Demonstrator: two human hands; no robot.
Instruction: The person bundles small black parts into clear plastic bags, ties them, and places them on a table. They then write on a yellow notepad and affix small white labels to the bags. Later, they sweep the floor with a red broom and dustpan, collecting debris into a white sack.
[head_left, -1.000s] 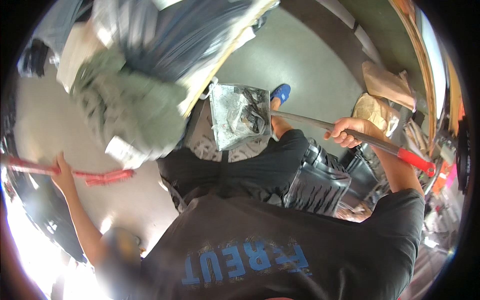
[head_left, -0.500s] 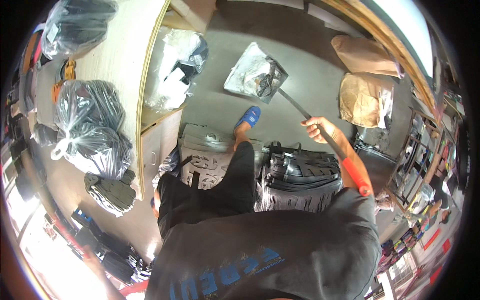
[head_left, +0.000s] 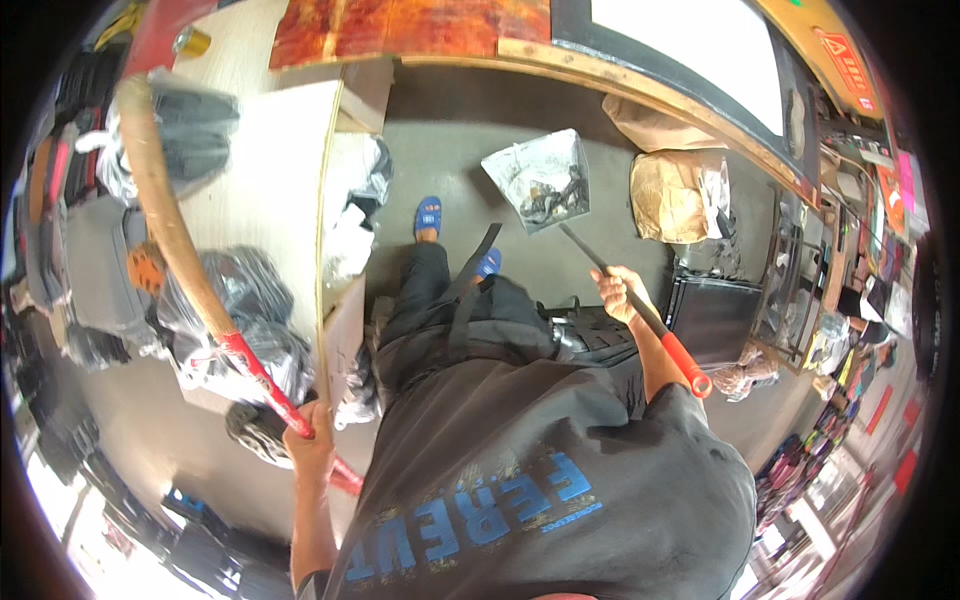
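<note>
My right hand [head_left: 622,292] is closed around the dark shaft of a long-handled dustpan [head_left: 500,168], below its orange-red grip. The square pan sits on the floor ahead, with dark scraps and pale dust in it. On the left, my left hand [head_left: 308,430] is wrapped round a long wooden pole [head_left: 168,210], gripping its red-covered part. The pole slants up past the pale tabletop, its bare wooden end toward the far left. Whether it bears a head at either end does not show.
A pale table [head_left: 285,150] holds black and clear plastic bags [head_left: 245,340]. Brown paper sacks [head_left: 665,195] stand on the right, near a metal rack [head_left: 800,285]. A wood-edged counter [head_left: 600,70] crosses the far side. Dark stacked sheets [head_left: 600,335] lie by my legs.
My left hand and the pole have come up into clear view from the lower left. I have stepped forward, both feet now showing. The dustpan appears farther right, still in my right hand.
</note>
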